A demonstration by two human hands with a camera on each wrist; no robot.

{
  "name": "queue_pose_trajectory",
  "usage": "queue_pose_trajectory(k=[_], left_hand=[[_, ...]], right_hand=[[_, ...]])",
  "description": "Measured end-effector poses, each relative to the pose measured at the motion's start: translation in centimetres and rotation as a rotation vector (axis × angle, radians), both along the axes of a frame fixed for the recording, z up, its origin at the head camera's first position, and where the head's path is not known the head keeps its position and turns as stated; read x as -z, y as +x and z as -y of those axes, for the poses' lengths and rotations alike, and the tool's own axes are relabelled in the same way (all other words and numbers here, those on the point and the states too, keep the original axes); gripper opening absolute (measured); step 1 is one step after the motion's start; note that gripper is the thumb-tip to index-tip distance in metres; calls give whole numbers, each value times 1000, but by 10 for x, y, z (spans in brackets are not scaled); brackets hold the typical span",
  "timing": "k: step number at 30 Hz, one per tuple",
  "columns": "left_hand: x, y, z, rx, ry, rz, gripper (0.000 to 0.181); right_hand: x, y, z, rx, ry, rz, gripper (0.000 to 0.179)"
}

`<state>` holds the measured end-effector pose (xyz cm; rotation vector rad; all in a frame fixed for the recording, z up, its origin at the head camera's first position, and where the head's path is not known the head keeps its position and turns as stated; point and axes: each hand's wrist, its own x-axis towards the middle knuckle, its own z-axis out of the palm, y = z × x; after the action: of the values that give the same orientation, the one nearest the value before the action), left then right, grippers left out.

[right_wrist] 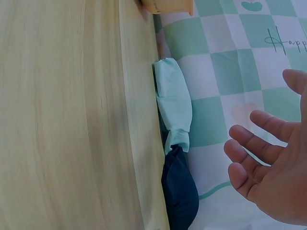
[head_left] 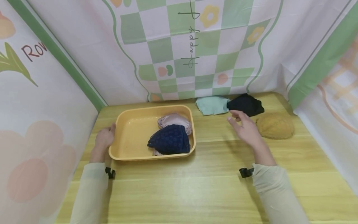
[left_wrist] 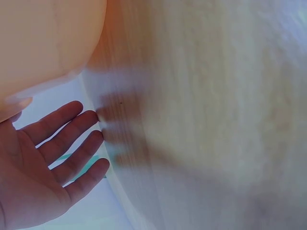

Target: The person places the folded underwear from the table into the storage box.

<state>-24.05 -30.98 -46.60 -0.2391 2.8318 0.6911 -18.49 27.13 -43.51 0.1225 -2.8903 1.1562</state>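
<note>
Both arms reach forward, left hand (head_left: 104, 139) and right hand (head_left: 245, 127) open, fingers relaxed.

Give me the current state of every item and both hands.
Yellow plastic tray: on table, holding two garments.
Navy lace garment: in tray, atop pink one.
Pink satin garment: in tray.
Mint folded cloth: on table.
Black cloth: on table.
Mustard knit item: on table.
Left hand: open, at tray.
Right hand: open, empty.

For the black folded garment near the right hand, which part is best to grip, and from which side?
Probably the rounded near end of the black garment, approached from above and the front, where the right hand hovers open. Its left end touches the mint green garment, so gripping there risks dragging both; the backdrop blocks the far side.
</note>
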Motion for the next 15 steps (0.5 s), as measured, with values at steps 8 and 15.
queue_pose_trajectory(k=[8,15], left_hand=[[1,0,0,-1,1,-11,91],[2,0,1,3,6,-14,93]], right_hand=[[1,0,-7,17,-9,3,67],[1,0,-13,19,-2,14,68]])
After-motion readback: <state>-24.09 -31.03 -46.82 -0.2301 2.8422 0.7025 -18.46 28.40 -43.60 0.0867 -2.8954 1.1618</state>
